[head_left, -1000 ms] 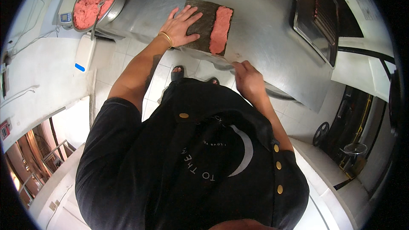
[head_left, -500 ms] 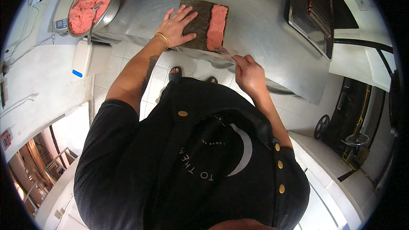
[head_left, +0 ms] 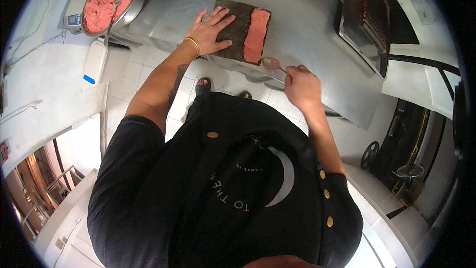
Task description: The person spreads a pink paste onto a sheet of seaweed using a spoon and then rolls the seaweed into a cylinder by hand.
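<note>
Head view: left hand (head_left: pixel 210 32) flat on dark sheet (head_left: pixel 237 27), released; pink paste strip (head_left: pixel 256 35) laid along right side; right hand (head_left: pixel 301 85) clenched on spoon (head_left: pixel 274 64); sheet not yet rolled.

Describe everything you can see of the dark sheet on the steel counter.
The dark sheet is a thin, roughly rectangular, near-black piece that looks like dried seaweed, lying flat near the front edge of the steel counter. A strip of pink paste covers its right side. The left hand presses flat on its bare left part.
</note>
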The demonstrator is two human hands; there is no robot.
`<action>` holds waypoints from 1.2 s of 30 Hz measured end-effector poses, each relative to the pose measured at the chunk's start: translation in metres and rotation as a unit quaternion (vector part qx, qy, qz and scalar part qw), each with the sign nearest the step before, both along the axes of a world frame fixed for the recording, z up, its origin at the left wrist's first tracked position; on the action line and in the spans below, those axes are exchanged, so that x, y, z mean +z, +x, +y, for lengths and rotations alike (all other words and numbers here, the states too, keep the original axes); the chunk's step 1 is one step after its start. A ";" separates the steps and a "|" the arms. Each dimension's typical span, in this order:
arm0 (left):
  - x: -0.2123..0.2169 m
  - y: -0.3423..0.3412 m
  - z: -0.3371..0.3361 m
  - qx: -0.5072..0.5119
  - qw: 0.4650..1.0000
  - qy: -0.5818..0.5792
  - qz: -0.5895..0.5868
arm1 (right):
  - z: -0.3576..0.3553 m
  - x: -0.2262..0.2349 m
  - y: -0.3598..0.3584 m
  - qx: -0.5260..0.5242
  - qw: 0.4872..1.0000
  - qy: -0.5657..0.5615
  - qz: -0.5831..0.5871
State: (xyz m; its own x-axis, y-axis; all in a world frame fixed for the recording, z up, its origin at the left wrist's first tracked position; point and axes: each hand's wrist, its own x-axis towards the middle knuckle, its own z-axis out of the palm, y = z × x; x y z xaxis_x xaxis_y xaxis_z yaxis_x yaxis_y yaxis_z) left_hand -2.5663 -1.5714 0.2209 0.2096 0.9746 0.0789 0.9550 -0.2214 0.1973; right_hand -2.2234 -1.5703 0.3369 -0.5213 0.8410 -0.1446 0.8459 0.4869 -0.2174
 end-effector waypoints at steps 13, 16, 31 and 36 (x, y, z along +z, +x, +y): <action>0.005 0.004 -0.001 0.005 1.000 -0.009 -0.003 | 0.050 -0.013 0.007 -0.005 0.996 0.015 0.090; 0.006 0.003 0.000 0.005 1.000 -0.012 -0.003 | 0.086 -0.017 -0.008 0.015 0.994 -0.008 0.110; 0.005 0.001 0.002 -0.002 1.000 -0.010 0.009 | 0.103 -0.035 -0.021 0.098 0.988 -0.027 0.115; 0.007 0.002 0.001 -0.001 1.000 -0.020 0.012 | 0.080 -0.033 -0.016 0.104 0.990 -0.070 0.064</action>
State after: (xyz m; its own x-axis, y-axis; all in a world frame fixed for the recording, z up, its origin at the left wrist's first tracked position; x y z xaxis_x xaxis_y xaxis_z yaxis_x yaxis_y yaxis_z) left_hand -2.5643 -1.5703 0.2274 0.2122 0.9766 0.0356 0.9594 -0.2151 0.1822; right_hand -2.2395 -1.4905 0.3043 -0.7032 0.6893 -0.1743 0.6912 0.6054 -0.3947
